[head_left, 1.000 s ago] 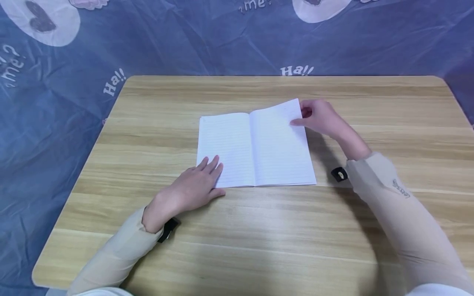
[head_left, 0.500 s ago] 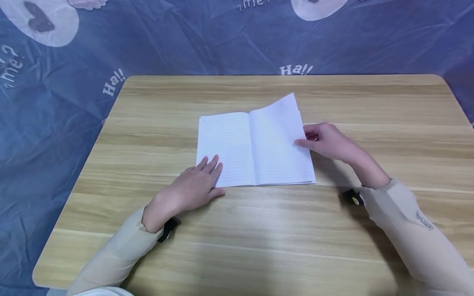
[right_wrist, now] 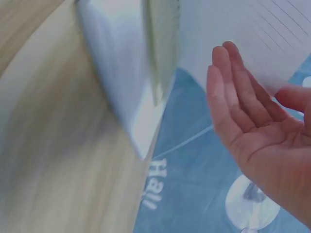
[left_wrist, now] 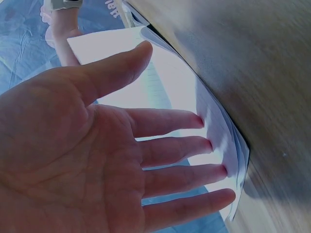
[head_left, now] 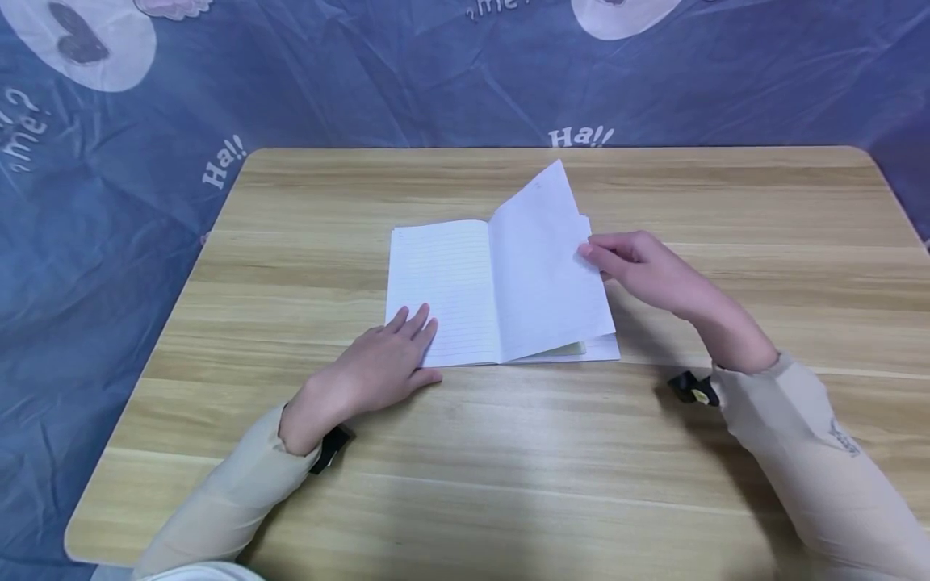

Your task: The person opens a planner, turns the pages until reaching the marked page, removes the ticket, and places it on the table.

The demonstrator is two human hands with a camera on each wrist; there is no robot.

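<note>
A lined notebook point(head_left: 443, 278) lies open on the wooden table. My left hand point(head_left: 378, 367) rests on the lower left corner of its left page, fingers straight and spread; the left wrist view shows the fingertips on the paper. At the right edge, my right hand point(head_left: 643, 270) pinches a raised page point(head_left: 541, 266) between thumb and fingers. That page tilts up from the spine, its top corner highest. Beneath it, a pale yellow-green flat piece point(head_left: 570, 349) peeks out over the page below; in the right wrist view this pale piece point(right_wrist: 164, 46) stands out more, though its kind is unclear.
The wooden table point(head_left: 465, 460) extends around the notebook on every side. Behind it and to the left hangs a blue printed cloth point(head_left: 349, 73). A small black device point(head_left: 693, 389) sits at the right wrist, and another black device point(head_left: 333, 448) at the left.
My right hand has moved down along the page edge, then slightly up, lifting the page higher and leftward. The pale piece underneath has come into view. My left hand has stayed in place.
</note>
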